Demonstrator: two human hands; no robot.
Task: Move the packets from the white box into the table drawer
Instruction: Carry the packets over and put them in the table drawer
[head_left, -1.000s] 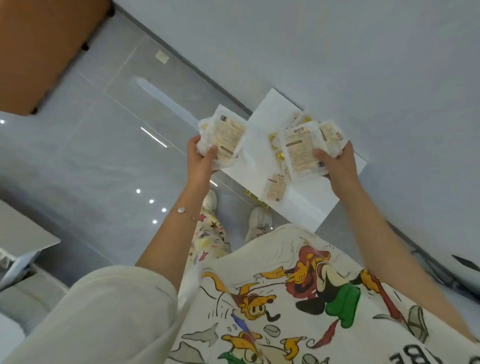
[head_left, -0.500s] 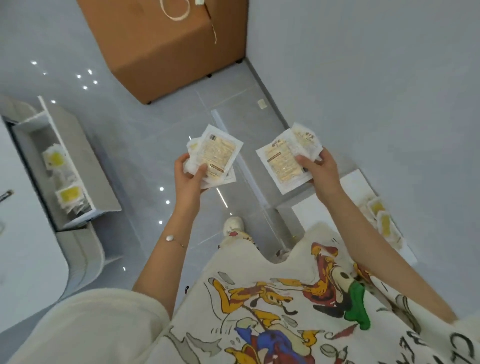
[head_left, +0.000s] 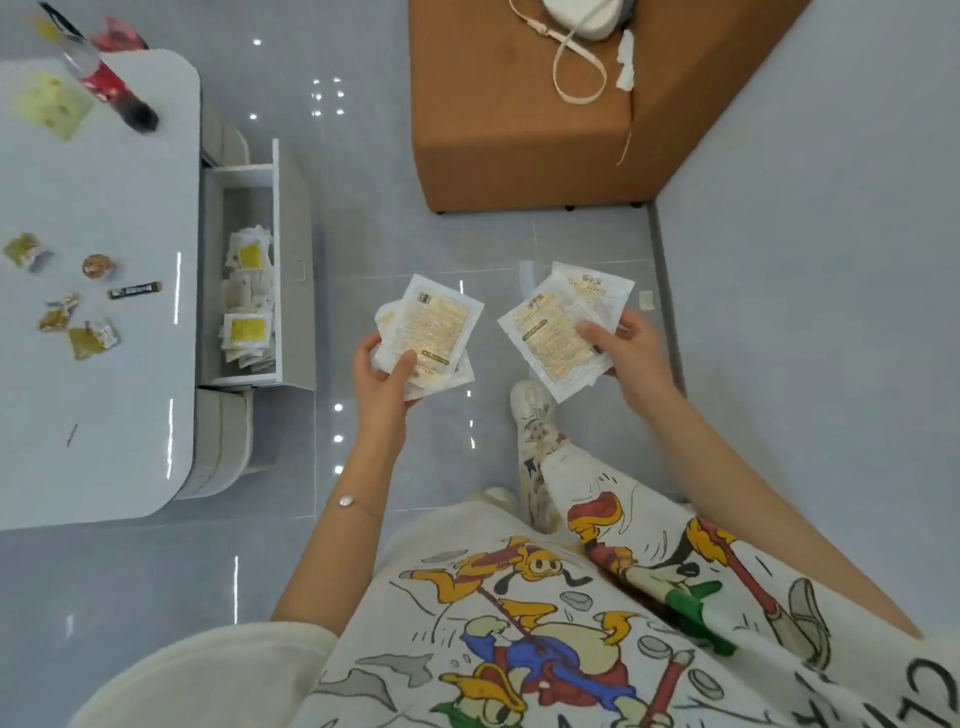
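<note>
Two small stacks hang in the air above the grey floor (head_left: 415, 234), one in each hand. The left stack (head_left: 431, 338) of packets sits in the left hand (head_left: 382, 382), whose grip is clamped on its lower edge, thumb on the top packet's printed face and fingers curled behind. The right stack (head_left: 561, 332) lies fanned in the right hand (head_left: 631, 358), its grip likewise closed on the packets, thumb pressing across the front and fingers underneath. The two stacks are near each other but do not touch. Each packet is white-edged with a yellowish printed panel.

At about nine o'clock from the hands, well apart from them, the table drawer (head_left: 277, 249) stands pulled out, with a heap of packets (head_left: 247, 322) lying inside it. The drawer belongs to a white surface (head_left: 104, 415) at the left edge. This surface carries a bottle (head_left: 111, 91) with a red label at its eleven o'clock corner and several small snack wrappers (head_left: 78, 322) nearer the middle. At one o'clock from the hands stands a brown ottoman (head_left: 519, 135) with a white bag (head_left: 579, 21) and its strap on top. A bracelet (head_left: 345, 501) circles the left wrist, and a patterned shoe (head_left: 530, 410) shows at six o'clock, just below the right stack.
</note>
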